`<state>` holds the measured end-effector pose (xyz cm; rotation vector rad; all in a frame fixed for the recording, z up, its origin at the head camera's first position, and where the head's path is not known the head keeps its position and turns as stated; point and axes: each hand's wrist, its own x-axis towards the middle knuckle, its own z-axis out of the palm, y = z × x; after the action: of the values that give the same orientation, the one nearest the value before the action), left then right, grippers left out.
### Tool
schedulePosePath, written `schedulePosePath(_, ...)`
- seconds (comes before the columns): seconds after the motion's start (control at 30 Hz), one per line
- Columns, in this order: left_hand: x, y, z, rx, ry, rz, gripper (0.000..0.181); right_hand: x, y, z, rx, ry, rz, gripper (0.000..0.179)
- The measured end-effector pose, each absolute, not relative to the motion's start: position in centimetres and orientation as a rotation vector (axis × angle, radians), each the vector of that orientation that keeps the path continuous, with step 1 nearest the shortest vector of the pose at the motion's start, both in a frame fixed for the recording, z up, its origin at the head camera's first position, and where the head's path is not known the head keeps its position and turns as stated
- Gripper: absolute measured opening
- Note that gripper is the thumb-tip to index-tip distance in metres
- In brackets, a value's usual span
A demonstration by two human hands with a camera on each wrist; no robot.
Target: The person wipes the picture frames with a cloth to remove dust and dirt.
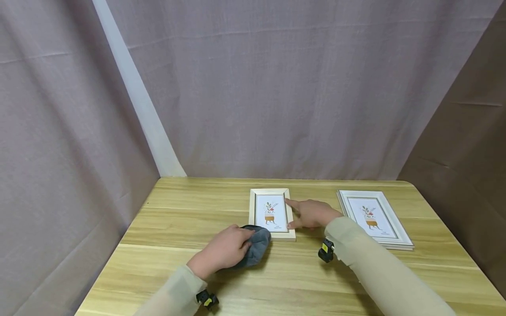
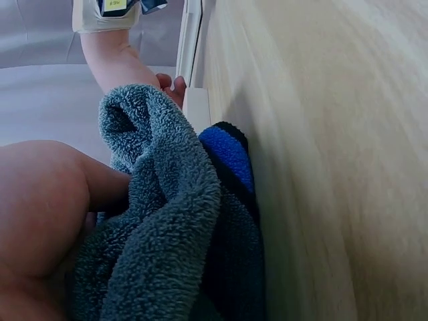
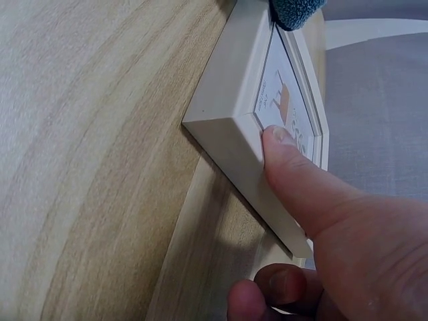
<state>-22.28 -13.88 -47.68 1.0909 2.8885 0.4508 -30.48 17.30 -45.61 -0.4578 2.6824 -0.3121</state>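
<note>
My left hand (image 1: 223,248) grips a folded grey-blue plush cloth (image 1: 258,245), thumb on top. The cloth meets the lower-left corner of a cream picture frame (image 1: 253,215), which lies flat and holds a drawing of a plant in an orange-and-white pot on legs. In the left wrist view, the cloth (image 2: 157,221) shows a dark edge and a blue patch (image 2: 227,157). My right hand (image 1: 314,213) touches the frame's right border with spread thumb and index finger. In the right wrist view, the thumb (image 3: 294,167) presses the border while other fingers bend beside it.
A second, white picture frame (image 1: 393,219) with a similar drawing lies flat to the right, near my right forearm. Both frames are on a wooden table (image 1: 189,210). Grey-mauve curtains (image 1: 276,96) hang behind the table's far edge.
</note>
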Motion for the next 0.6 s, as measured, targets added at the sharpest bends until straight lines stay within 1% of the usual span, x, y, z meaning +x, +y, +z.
schedulePosePath(0.27, -22.0, -12.8, -47.7, 1.164, 2.905, 0.402, 0.038, -30.2, 17.4, -45.4, -0.463, 2.694, -0.300, 0.102)
schedulePosePath(0.6, -21.3, -9.4, -47.5, 1.269, 2.882, 0.326, 0.037, -29.6, 16.9, -44.9, -0.454, 2.699, -0.264, 0.103)
